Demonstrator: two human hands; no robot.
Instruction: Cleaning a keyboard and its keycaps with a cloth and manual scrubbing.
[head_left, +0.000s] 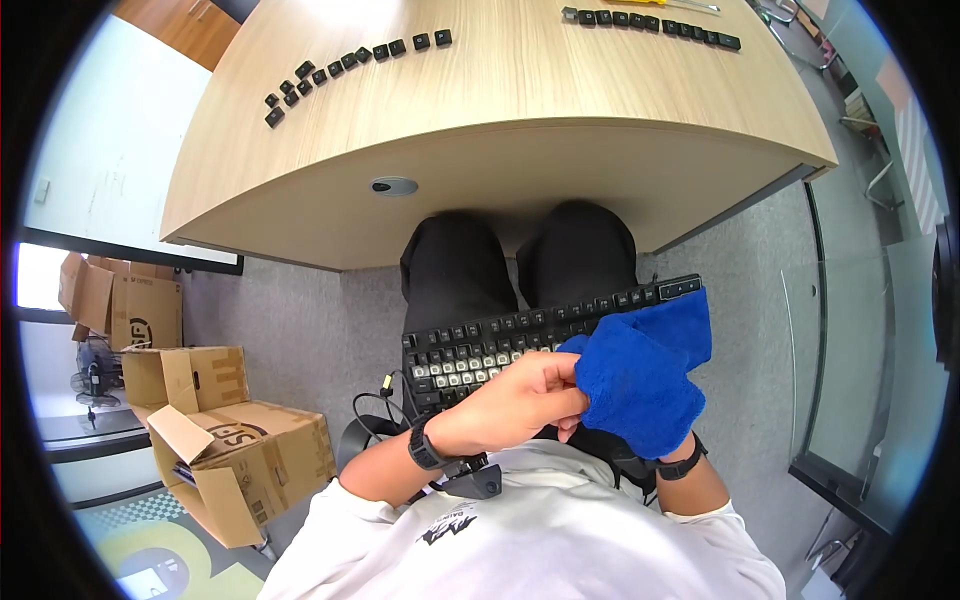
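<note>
A black keyboard [560,322] rests across my lap, tilted up to the right. In its middle rows the keycaps are off and pale switches show. My left hand [522,402] reaches over the keyboard, its thumb and fingers pinched together at the left edge of a blue cloth [640,375]. The cloth drapes over my right hand and covers the keyboard's right part. Only the wrist of that hand shows below the cloth, with a black band [682,462]; its fingers are hidden.
Loose black keycaps [363,54] form a curved row at the left of the wooden desk [520,80]. Another row of keycaps [655,25] lies at the far right, near a yellow-handled tool [650,3]. Cardboard boxes [270,455] stand on the floor at left; a glass panel [860,370] stands at right.
</note>
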